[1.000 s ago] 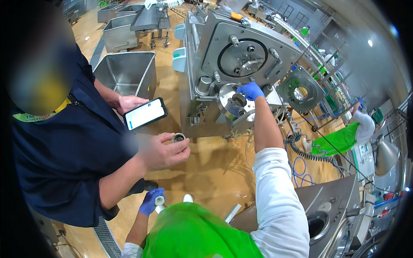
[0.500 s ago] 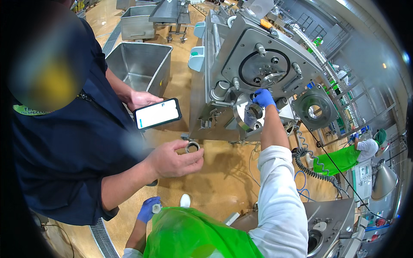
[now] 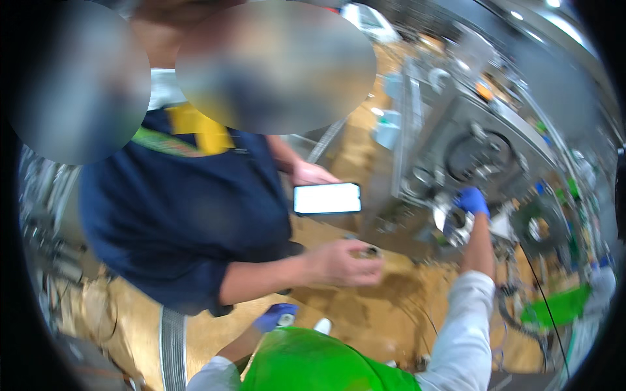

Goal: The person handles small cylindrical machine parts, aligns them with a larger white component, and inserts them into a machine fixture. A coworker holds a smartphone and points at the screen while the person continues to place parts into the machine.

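My left hand (image 3: 275,318), in a blue glove, hangs beside my green apron (image 3: 313,362). Its fingers are closed on a small white piece (image 3: 285,320) with a roundish end. Out to the right, my blue-gloved right hand (image 3: 473,201) is closed at the upper edge of a shiny round metal part (image 3: 451,221) on the machine. Motion blur hides the exact grip. At my left a person in a dark blue shirt (image 3: 189,221) holds a lit phone (image 3: 327,198) in one hand. Their other hand (image 3: 345,264) pinches a small metal ring (image 3: 372,251).
Behind my right hand stands the steel machine (image 3: 424,137) with a round opening. A thick metal flange (image 3: 538,228) is to its right. A floor drain grate (image 3: 173,345) runs at lower left. Another person in a green apron (image 3: 554,307) is at far right.
The view has swung left and blurred, so everything sits farther right and lower. More of the person beside me shows. Both my hands stay at the same things.
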`<move>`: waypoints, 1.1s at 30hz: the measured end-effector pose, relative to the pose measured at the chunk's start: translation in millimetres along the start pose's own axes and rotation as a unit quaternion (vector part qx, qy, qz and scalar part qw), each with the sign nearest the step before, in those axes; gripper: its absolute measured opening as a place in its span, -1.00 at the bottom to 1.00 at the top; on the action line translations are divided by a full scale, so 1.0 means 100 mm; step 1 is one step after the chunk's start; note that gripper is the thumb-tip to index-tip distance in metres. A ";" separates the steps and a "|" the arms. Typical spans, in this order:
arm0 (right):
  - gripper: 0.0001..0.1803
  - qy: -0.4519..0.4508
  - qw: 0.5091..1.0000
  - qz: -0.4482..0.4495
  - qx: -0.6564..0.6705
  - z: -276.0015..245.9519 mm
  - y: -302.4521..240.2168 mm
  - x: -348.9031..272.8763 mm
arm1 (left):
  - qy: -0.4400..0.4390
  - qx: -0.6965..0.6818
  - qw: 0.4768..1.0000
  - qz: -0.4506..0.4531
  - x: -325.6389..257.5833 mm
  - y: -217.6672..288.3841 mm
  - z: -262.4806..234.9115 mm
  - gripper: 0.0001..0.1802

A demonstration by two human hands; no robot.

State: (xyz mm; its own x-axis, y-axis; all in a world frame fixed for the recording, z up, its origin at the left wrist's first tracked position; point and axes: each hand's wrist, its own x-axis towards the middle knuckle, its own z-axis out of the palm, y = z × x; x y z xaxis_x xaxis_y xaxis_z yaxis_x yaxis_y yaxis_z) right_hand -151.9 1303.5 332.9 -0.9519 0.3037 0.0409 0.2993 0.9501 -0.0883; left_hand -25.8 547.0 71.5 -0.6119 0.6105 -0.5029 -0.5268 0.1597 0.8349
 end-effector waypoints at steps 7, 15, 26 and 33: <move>-0.79 0.049 0.964 0.143 0.221 -0.02 -0.16 -0.10 | 0.039 -0.170 0.980 -0.096 -0.21 0.20 0.08 -0.67; -0.76 0.062 0.920 0.189 0.339 -0.09 -0.29 -0.15 | 0.077 -0.157 0.980 -0.093 -0.34 0.30 0.12 -0.67; -0.84 0.070 0.942 0.155 0.290 0.15 -0.02 0.01 | 0.060 -0.137 0.984 -0.098 -0.38 0.42 0.14 -0.65; -0.78 0.030 0.993 0.089 0.073 0.25 0.12 0.17 | 0.065 -0.156 0.982 -0.086 -0.33 0.33 0.08 -0.68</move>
State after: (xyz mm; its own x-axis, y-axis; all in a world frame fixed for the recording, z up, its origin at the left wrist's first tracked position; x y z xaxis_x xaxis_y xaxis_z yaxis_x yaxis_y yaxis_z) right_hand -166.4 1318.6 307.2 -0.8776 0.4741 0.0713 0.4459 0.8617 -0.2422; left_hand -18.5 538.2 117.0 -0.5571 0.4873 -0.6724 -0.7718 -0.0049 0.6359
